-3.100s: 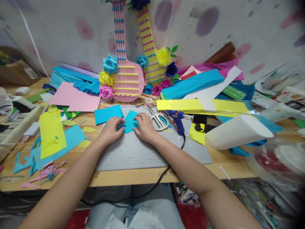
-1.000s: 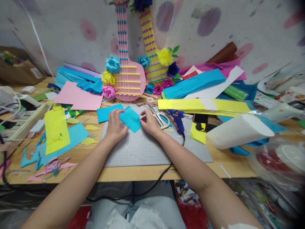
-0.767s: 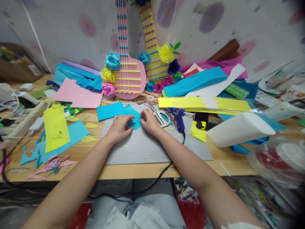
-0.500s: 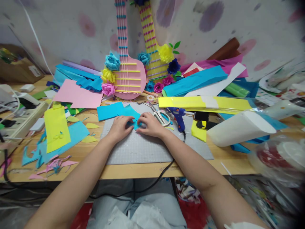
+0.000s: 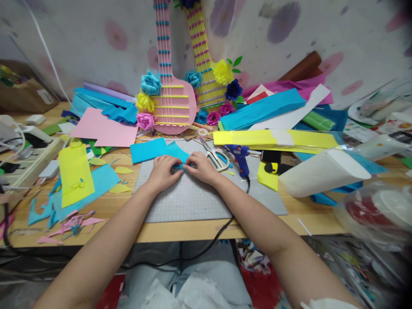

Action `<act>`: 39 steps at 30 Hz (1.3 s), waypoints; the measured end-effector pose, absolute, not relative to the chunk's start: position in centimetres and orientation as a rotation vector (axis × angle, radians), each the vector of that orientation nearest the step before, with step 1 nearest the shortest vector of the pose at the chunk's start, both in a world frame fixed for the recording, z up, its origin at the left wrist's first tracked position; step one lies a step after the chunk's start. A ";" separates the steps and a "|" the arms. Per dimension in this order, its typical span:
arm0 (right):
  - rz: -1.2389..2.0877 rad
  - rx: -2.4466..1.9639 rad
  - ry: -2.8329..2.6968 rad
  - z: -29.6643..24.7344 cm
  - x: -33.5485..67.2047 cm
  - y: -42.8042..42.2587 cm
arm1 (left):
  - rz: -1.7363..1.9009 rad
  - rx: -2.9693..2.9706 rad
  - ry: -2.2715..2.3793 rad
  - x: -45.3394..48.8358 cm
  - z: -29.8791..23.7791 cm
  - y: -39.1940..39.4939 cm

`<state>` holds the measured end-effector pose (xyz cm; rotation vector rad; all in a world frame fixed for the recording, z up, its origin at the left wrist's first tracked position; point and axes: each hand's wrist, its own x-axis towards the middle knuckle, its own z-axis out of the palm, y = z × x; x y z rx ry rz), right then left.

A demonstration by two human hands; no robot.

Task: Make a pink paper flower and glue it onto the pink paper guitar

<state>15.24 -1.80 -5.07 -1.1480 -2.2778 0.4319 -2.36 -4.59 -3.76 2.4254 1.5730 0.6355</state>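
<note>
On the grey cutting mat, a blue piece of crepe paper lies between my hands, its near edge turned up or rolled. My left hand pinches that edge from the left, thumb and fingers closed on it. From the right, my right hand grips the same edge, its fingertips close to the left ones. A flat blue paper rectangle sits just beyond my left hand. Scissors with white handles rest beside my right hand, and a blue glue gun lies further right.
A pink paper guitar and a yellow one with paper flowers lean on the wall. Yellow paper and pink scraps lie left. A white roll and wrapped yellow paper lie right. A black cable crosses the table edge.
The near part of the blue crepe paper, flat between my hands before, is now folded or rolled up into a narrow edge. My fingertips have come closer together.
</note>
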 end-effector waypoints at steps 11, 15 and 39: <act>0.633 -1.230 -2.155 -4.8 15.9 -1.6 | 0.633 2.380 1.659 -1.8 -4.1 -3.8; 0.670 -1.243 -2.146 -4.7 16.0 -1.6 | 0.638 2.356 1.741 -1.4 -4.1 -3.7; 0.591 -1.271 -2.208 -4.7 15.5 -1.6 | 0.629 2.290 1.917 -1.0 -4.2 -3.6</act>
